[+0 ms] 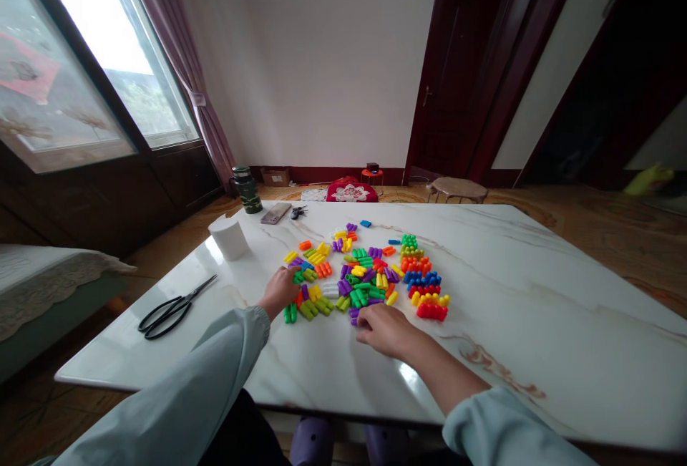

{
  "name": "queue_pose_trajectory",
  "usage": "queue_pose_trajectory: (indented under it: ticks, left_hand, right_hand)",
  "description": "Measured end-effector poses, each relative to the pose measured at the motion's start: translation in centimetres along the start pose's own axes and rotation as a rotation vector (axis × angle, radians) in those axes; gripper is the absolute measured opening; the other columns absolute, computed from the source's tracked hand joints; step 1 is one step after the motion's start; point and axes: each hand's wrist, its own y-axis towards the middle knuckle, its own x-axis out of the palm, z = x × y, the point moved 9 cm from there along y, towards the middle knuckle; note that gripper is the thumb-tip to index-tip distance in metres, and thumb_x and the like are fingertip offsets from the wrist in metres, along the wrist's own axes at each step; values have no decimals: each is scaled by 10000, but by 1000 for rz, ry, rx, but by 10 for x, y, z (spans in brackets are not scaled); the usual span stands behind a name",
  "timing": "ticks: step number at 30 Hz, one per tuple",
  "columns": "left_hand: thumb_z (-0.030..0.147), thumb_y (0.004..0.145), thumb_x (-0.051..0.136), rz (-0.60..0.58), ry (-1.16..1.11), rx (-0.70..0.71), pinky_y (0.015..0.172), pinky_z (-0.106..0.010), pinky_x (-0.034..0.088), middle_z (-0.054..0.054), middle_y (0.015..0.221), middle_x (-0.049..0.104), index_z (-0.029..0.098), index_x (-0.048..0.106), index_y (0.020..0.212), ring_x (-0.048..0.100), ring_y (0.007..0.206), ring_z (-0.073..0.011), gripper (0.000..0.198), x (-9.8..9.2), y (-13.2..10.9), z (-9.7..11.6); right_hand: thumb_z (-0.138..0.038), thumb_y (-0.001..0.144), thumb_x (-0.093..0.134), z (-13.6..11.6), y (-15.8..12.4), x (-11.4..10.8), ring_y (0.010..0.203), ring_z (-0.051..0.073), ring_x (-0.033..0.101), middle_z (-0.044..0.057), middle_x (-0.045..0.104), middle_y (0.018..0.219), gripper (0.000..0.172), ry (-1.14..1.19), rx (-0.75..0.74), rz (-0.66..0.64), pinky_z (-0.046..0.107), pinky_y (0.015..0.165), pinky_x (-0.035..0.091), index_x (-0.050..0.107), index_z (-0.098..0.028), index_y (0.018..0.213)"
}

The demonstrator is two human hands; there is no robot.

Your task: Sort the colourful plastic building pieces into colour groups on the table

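Resting at the lower edge of a scatter of colourful plastic blocks (354,276) in the middle of the frame, our left hand (279,290) touches green and yellow pieces on the pile's left side. Its grip is curled over them, and we cannot tell whether it is clamped on one. Our right hand (383,330) lies palm down just below the pile, fingertips by a purple block (354,317); we cannot tell whether its grip is apart or together. Right of the pile, stacked rows (424,283) run green, orange, blue, red, yellow. On the white marble surface (537,308), black scissors (174,308) lie at lower left, with a tissue roll (229,237), phone (275,212), keys (298,212) and green bottle (247,189) toward the upper left.
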Motion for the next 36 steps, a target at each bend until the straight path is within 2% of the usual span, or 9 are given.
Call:
queue_pose_trajectory:
  ticks: [4,6,14,20,27,29,32,34,36]
  left_hand:
    - [173,685,682,18,-17,-1,887,-379,479,-135,1096,659,209,670,1160,615,1064,-310,476,-1,-1,8]
    - [161,669,675,27,-20,-7,871,-372,479,-129,1083,665,213,677,1143,615,1049,-310,477,-2,-2,11]
    - [98,638,628,42,-74,27,776,-294,468,-31,793,667,209,708,1012,620,836,-220,398,-13,-5,22]
    - [53,637,588,67,-235,83,719,-256,463,29,619,593,204,728,907,577,665,-147,339,-21,-4,33]
    - [148,676,628,65,-500,56,597,-284,493,-7,623,584,110,714,963,592,600,-155,302,-26,-5,32]
    - [175,686,639,8,-609,54,614,-289,518,-35,671,623,94,708,974,622,633,-162,307,-21,-7,37]
    - [179,663,667,-215,-894,33,671,-301,536,-79,772,676,82,705,971,649,687,-164,325,1,-14,53]
    - [181,638,696,-367,-1047,43,693,-291,524,-86,815,694,87,710,966,647,705,-155,342,13,-23,71]
    - [192,624,723,-453,-1098,82,693,-264,501,-75,840,706,105,723,948,636,714,-140,335,17,-31,90]
  right_hand:
    - [-329,775,649,-3,3,3,1042,250,612,110,666,1115,521,44,-39,35,300,815,422,594,-199,1277]
    - [-333,777,654,-3,3,4,1088,262,592,129,640,1167,584,48,-41,27,314,860,417,546,-184,1331]
    - [-316,770,651,-1,2,0,1006,251,622,96,685,1057,355,13,-60,49,295,779,415,677,-205,1106]
    - [-289,767,629,-3,0,-6,1017,254,622,81,702,1043,316,27,-60,73,292,760,409,701,-224,1068]
    - [-276,783,620,-6,-2,-14,952,243,643,75,712,1005,269,43,-33,99,296,746,428,717,-229,1030]
    - [-268,794,616,-6,0,-17,974,245,641,80,708,1023,286,70,-21,129,302,778,439,704,-219,1062]
    - [-266,798,634,-3,3,-26,1032,239,628,105,666,1142,451,198,7,252,300,832,454,605,-189,1241]
    - [-304,805,646,3,7,-30,979,222,647,117,641,1186,550,344,40,344,293,807,477,526,-178,1327]
    - [-341,827,631,11,12,-30,839,186,674,107,653,1154,552,519,69,396,279,731,501,503,-183,1341]
